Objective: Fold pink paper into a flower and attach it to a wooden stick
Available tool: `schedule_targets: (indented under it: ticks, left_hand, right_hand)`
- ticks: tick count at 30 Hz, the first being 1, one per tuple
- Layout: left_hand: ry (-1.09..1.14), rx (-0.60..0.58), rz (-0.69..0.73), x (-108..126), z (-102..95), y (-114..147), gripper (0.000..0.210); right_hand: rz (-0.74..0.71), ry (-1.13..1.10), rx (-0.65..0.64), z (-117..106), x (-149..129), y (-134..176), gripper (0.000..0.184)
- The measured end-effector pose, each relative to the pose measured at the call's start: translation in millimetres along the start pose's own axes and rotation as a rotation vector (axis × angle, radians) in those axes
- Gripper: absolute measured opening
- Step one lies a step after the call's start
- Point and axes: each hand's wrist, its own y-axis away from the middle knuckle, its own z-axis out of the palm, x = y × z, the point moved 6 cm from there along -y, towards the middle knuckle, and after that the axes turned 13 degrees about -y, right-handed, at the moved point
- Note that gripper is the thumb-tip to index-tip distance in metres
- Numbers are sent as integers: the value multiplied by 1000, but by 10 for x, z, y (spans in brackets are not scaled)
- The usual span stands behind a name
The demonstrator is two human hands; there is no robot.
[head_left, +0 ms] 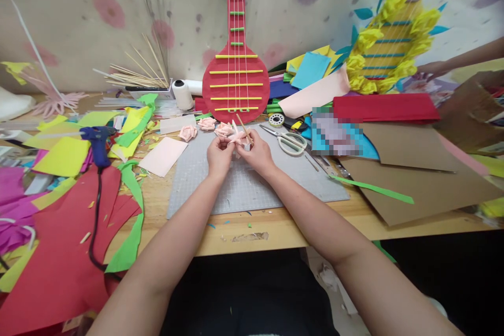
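Over the grey cutting mat point(252, 178), my left hand point(220, 156) pinches a pale pink paper piece point(238, 138) that looks like a partly curled flower. My right hand point(256, 152) holds a thin wooden stick point(241, 124) upright at a slant, its fingers also touching the pink paper. Just beyond my hands lie several pink paper roses, among them one rose point(188, 133) at the left and another rose point(207, 124) beside it. White-handled scissors point(292, 143) rest on the mat to the right of my hands.
A red paper lute point(236, 84) leans at the back. A blue glue gun point(96, 144) and red paper point(66, 241) lie left. Brown cardboard point(425, 189) covers the right. Another person's hand point(432, 70) is near a yellow lute point(388, 47). Bamboo sticks point(137, 77) fill a box.
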Motion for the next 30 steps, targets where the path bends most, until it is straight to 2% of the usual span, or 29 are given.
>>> schedule_targets:
  ticks: [2,6,11,15,17,18,20,24,27,30]
  left_hand:
    - [31,-10,5,0,9,3,12]
    - [138,-60,-83,0,28,51,18]
    - [168,-101,-173,7,36,106,20]
    - [209,-51,-286,-20,3,97,13]
    - [239,-24,-334,-17,-30,88,12]
    - [258,-20,-346,-9,-46,82,12]
    - [302,-14,-346,10,-78,69,9]
    - [362,-32,-337,2,-110,40,5]
    - [388,-92,-337,-23,-87,20,7]
    - [414,-136,-354,-33,-73,11,9]
  right_hand:
    - [7,0,11,-8,6,-4,27]
    - [14,-14,14,-21,37,-21,28]
    - [16,28,4,-32,55,-50,32]
    - [14,77,37,-88,2,-36,54]
    - [8,118,48,-125,-48,-3,53]
    - [1,150,22,-122,-75,15,50]
    - [-29,240,-112,-57,-122,55,45]
    - [-61,452,-344,93,-116,114,46]
    - [-40,543,-417,140,-53,114,49]
    - [2,584,-437,131,15,99,53]
